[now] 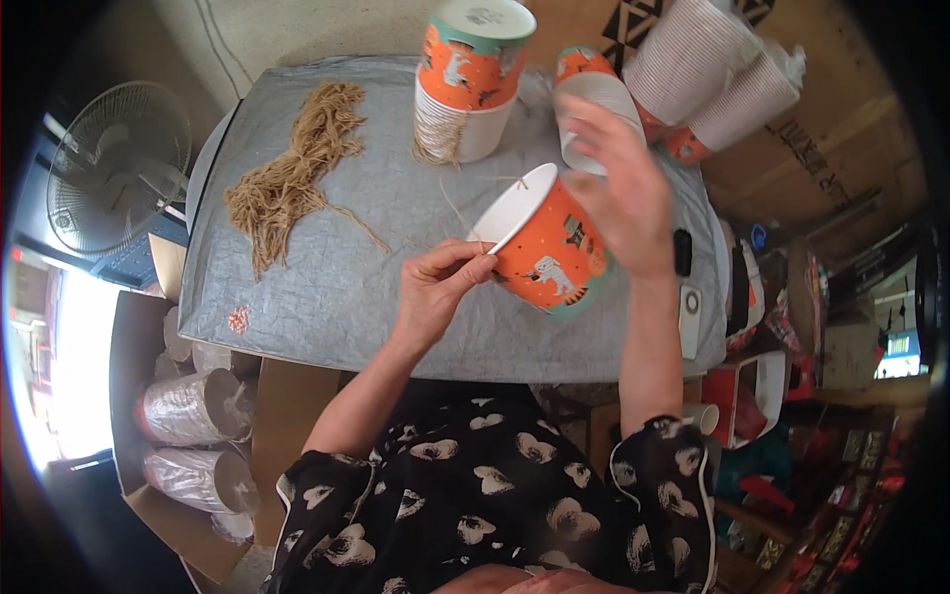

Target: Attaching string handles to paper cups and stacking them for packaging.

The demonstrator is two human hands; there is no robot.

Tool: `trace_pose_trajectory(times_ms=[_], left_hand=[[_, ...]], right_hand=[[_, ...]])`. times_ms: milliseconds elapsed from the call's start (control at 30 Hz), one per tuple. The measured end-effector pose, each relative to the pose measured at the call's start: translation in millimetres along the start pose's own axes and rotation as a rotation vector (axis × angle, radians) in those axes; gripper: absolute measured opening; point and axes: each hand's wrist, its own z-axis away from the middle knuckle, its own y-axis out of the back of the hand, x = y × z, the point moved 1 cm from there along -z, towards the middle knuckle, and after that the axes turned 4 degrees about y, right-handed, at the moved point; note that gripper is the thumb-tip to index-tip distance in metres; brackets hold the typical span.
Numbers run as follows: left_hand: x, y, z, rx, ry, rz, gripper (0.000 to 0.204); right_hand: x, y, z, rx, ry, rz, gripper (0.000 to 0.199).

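Note:
An orange paper bucket [546, 259] with a white inside and a green base is tilted over the table, its mouth toward the upper left. My left hand [447, 280] pinches its rim between thumb and fingers. Bits of twine [519, 182] show at the rim. My right hand [623, 188] is raised beside the bucket, blurred, with fingers stretched and thumb apart; I see nothing in it. Behind stands a stack of buckets [473, 74], twine loops hanging on its lower side. A bundle of brown twine [297, 168] lies to the left.
Nested white and orange cups [599, 99] stand behind my right hand, with longer stacks [688, 59] at the far right. A grey cover [327, 307] lies over the table. Wrapped stacks fill a cardboard box [163, 505] at lower left. A fan [119, 168] stands left.

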Motion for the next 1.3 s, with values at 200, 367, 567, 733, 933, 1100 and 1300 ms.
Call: trace_pose_trajectory(times_ms=[200, 367, 567, 733, 933, 1100, 1300], left_hand=[[4, -17, -9, 0.054, 0.044, 0.409, 0.018], [13, -29, -15, -0.026, -0.01, 0.43, 0.016], [32, -18, -28, -0.195, 0.143, 0.549, 0.026], [64, 17, -63, -0.122, -0.005, 0.957, 0.068], [62, 12, -98, 0.032, -0.441, 0.34, 0.089], [68, -6, -104, 0.155, -0.444, 0.245, 0.094], [73, 19, -108, 0.061, -0.356, 0.287, 0.075]], right_hand=[[43, 43, 71, 0.234, -0.207, -0.155, 0.131], [63, 29, 77, 0.295, -0.183, -0.315, 0.125], [98, 50, 90, 0.323, -0.295, -0.538, 0.102], [112, 82, 99, 0.387, -0.335, -0.649, 0.094], [79, 77, 78, 0.259, -0.242, -0.614, 0.095], [55, 75, 69, 0.117, -0.184, -0.512, 0.098], [59, 93, 64, 0.111, -0.198, -0.594, 0.097]])
